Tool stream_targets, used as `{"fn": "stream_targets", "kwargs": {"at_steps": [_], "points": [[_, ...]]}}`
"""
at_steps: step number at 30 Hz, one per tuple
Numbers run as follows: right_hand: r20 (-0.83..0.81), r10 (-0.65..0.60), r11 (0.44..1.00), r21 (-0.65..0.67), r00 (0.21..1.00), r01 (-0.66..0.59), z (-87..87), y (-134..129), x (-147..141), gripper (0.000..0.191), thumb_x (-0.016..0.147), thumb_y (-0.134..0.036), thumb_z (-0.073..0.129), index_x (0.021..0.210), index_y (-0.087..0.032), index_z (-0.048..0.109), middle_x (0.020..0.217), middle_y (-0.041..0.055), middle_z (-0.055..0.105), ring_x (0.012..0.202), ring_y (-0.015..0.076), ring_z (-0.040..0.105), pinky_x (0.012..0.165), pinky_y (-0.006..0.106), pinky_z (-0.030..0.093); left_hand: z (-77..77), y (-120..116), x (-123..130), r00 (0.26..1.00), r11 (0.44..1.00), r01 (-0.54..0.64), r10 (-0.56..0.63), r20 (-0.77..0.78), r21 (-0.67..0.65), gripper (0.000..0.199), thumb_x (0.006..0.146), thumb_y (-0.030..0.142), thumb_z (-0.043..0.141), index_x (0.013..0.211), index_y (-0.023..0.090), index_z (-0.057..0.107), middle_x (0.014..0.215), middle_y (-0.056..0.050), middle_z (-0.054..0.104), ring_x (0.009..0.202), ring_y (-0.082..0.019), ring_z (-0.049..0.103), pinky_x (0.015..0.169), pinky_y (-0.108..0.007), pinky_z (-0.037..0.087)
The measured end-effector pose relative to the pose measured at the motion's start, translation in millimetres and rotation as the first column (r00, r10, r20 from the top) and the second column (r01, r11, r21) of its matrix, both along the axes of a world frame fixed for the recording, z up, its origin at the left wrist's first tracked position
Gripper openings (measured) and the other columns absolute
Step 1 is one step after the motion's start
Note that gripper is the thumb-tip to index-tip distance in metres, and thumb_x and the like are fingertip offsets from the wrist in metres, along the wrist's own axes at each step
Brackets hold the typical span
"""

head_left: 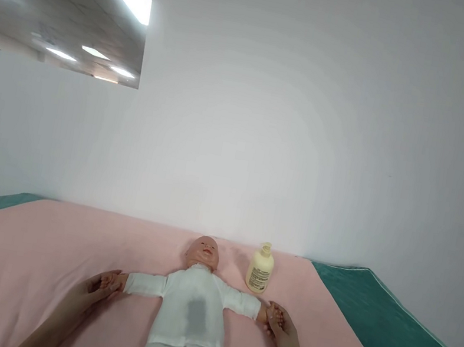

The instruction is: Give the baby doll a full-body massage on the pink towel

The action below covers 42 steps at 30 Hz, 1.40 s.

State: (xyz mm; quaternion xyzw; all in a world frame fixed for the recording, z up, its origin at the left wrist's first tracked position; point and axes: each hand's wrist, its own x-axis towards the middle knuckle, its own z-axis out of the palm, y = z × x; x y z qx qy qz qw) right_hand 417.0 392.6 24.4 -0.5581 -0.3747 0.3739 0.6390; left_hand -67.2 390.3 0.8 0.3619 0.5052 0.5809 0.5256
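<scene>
A baby doll (pixel 190 310) in white lies face-up on the pink blanket (pixel 20 256), arms outstretched; the left hand (pixel 92 289) clasps one doll hand, the right hand (pixel 281 323) the other, a lotion bottle (pixel 260 268) just beside its head

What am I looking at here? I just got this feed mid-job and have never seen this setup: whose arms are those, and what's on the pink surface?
There is no machine: one camera, worn on a person's head, looks forward and down at their own bare arms. A baby doll in white clothes lies face up on a pink blanket, arms spread wide. The left hand holds one doll hand, the right hand the other. A cream pump bottle stands beside the doll's head. Green cloth shows past the blanket, and a white wall stands behind.
</scene>
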Motion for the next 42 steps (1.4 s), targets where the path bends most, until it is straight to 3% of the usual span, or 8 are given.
{"fn": "stream_targets", "kwargs": {"at_steps": [4, 12, 20, 26, 34, 42], "points": [[0.102, -0.037, 0.999, 0.015, 0.994, 0.036, 0.8, -1.7, -2.9, 0.052, 0.056, -0.055, 0.073, 0.089, -0.015, 0.066, 0.065, 0.0036, 0.064, 0.056, 0.0184, 0.057, 0.053, 0.029, 0.047, -4.8, 2.4, -0.6, 0.996, 0.999, 0.043, -0.043, -0.073, 0.002, 0.057, 0.064, 0.046, 0.078, 0.113, 0.020, 0.066, 0.110, -0.007, 0.071, 0.110, -0.031, 0.062, 0.085, -0.033, 0.056], [0.187, 0.034, 0.999, -0.005, 0.982, -0.034, 0.2, -4.0, 2.9, 0.043, 0.072, -0.058, 0.058, 0.076, -0.015, 0.063, 0.048, 0.0000, 0.055, 0.047, 0.0148, 0.050, 0.045, 0.025, 0.037, -16.4, 6.7, -5.7, 0.996, 0.998, 0.055, -0.058, 0.074, 0.032, 0.054, 0.065, 0.044, 0.078, 0.111, 0.018, 0.068, 0.115, -0.010, 0.069, 0.112, -0.031, 0.060, 0.091, -0.035, 0.054], [0.001, 0.012, 1.000, 0.010, 1.000, -0.012, -1.1, -0.4, 6.6, 0.054, 0.061, -0.055, 0.071, 0.098, -0.016, 0.065, 0.082, 0.0058, 0.069, 0.064, 0.0200, 0.062, 0.060, 0.030, 0.051, -11.9, 1.9, -4.2, 0.953, 0.996, 0.090, -0.085, 0.291, -0.004, 0.060, 0.065, 0.044, 0.079, 0.117, 0.018, 0.065, 0.121, -0.011, 0.066, 0.117, -0.032, 0.057, 0.095, -0.037, 0.052], [0.053, 0.053, 0.999, -0.006, 0.997, -0.052, 5.2, -6.3, 3.8, 0.058, 0.057, -0.053, 0.077, 0.097, -0.013, 0.065, 0.084, 0.0089, 0.071, 0.080, 0.0269, 0.065, 0.070, 0.033, 0.052, -8.0, -0.2, -2.1, 0.982, 0.996, 0.088, -0.086, 0.168, -0.005, 0.075, 0.058, 0.037, 0.085, 0.125, 0.020, 0.058, 0.118, -0.010, 0.067, 0.113, -0.032, 0.060, 0.088, -0.035, 0.056], [0.157, 0.033, 0.999, -0.010, 0.987, -0.032, 7.9, -8.9, 0.7, 0.043, 0.065, -0.054, 0.070, 0.081, -0.015, 0.063, 0.060, 0.0012, 0.061, 0.056, 0.0168, 0.054, 0.054, 0.028, 0.045, -9.7, 1.0, -1.0, 0.996, 0.995, 0.088, -0.088, -0.007, 0.054, 0.056, 0.062, 0.041, 0.081, 0.111, 0.018, 0.066, 0.110, -0.011, 0.071, 0.108, -0.031, 0.063, 0.085, -0.032, 0.056], [0.158, 0.010, 1.000, 0.018, 0.987, -0.013, -1.7, -2.4, 3.0, 0.044, 0.071, -0.060, 0.060, 0.074, -0.016, 0.062, 0.055, 0.0010, 0.059, 0.053, 0.0155, 0.052, 0.048, 0.026, 0.041, -14.0, 1.7, -2.2, 0.993, 0.999, 0.052, -0.052, 0.104, 0.007, 0.051, 0.069, 0.046, 0.075, 0.113, 0.021, 0.066, 0.114, -0.008, 0.069, 0.110, -0.029, 0.062, 0.087, -0.033, 0.055]]}}
